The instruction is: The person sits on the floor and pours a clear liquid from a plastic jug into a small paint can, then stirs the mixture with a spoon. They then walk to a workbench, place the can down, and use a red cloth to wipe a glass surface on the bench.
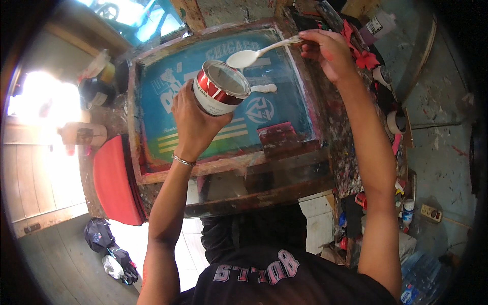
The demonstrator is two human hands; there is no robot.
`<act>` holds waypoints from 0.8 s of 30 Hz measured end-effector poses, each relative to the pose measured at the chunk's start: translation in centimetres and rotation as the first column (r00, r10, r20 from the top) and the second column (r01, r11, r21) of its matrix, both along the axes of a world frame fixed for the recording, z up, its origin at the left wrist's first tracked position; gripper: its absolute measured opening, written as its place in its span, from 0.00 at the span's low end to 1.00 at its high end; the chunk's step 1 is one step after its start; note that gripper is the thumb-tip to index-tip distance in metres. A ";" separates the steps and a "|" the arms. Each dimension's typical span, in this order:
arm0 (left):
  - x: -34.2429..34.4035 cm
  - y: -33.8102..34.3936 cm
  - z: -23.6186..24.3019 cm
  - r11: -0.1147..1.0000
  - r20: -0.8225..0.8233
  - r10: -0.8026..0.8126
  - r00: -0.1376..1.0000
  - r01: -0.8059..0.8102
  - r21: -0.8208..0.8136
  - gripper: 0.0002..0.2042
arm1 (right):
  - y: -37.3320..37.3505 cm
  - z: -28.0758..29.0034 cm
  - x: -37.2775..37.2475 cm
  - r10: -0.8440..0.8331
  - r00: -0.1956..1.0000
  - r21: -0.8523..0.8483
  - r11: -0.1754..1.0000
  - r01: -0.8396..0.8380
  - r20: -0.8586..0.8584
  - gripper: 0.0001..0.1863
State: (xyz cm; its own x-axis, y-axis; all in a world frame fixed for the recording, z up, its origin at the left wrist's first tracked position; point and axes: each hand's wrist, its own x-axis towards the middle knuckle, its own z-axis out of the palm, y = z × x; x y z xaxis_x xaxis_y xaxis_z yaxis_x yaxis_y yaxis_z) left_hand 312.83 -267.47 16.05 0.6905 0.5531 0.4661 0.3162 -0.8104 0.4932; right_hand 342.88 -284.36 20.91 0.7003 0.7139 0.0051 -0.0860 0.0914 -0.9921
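My left hand [198, 114] is wrapped round a red-and-white can [217, 101], tilted slightly above a framed printing screen [195, 61]. White ink coats the can's rim and inner wall. Pinched by its handle in my right hand [328, 51] is a white-coated spoon [244, 59], its bowl just beyond the can's far rim and apart from it. A streak of white ink [264, 88] shows on the blue mesh to the right of the can. The mesh carries lettering, a round emblem [260, 110] and pale stripes. A dark red flat piece [278, 137] lies near the frame's front right corner.
A red curved panel [116, 180] stands at the table's left edge. Dark containers [95, 93] sit at the far left. Right of the frame are red scraps [366, 58], a bottle [377, 26] and tape rolls [395, 122]. Bags [99, 234] lie on the floor.
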 end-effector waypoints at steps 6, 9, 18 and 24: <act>0.9 -0.4 0.9 0.976 0.116 0.017 0.993 0.009 -0.218 0.50 | 5.2 2.5 -2.8 0.181 0.958 -0.081 0.983 -0.166 0.224 0.11; 1.1 -0.5 1.3 0.921 0.220 0.002 0.975 0.084 -0.380 0.48 | 7.8 4.6 -5.3 0.345 0.768 -0.241 0.937 -0.251 0.540 0.15; -0.6 0.3 0.3 0.728 0.440 0.030 0.898 0.282 -0.625 0.46 | 7.1 11.2 -10.0 0.205 0.461 -0.133 0.974 -0.184 0.863 0.18; -4.7 1.9 0.6 0.560 0.616 0.121 0.778 0.459 -0.690 0.49 | -0.9 9.0 -10.2 -0.002 0.749 -0.098 0.991 0.089 0.662 0.15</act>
State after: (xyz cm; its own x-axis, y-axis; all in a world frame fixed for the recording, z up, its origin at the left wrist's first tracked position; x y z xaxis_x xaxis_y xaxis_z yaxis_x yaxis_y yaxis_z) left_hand 308.12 -265.57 16.60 0.5916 0.7753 0.2211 -0.3373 -0.0111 0.9413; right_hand 332.71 -285.31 29.86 0.5850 0.7069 0.3976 0.5949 -0.0409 -0.8027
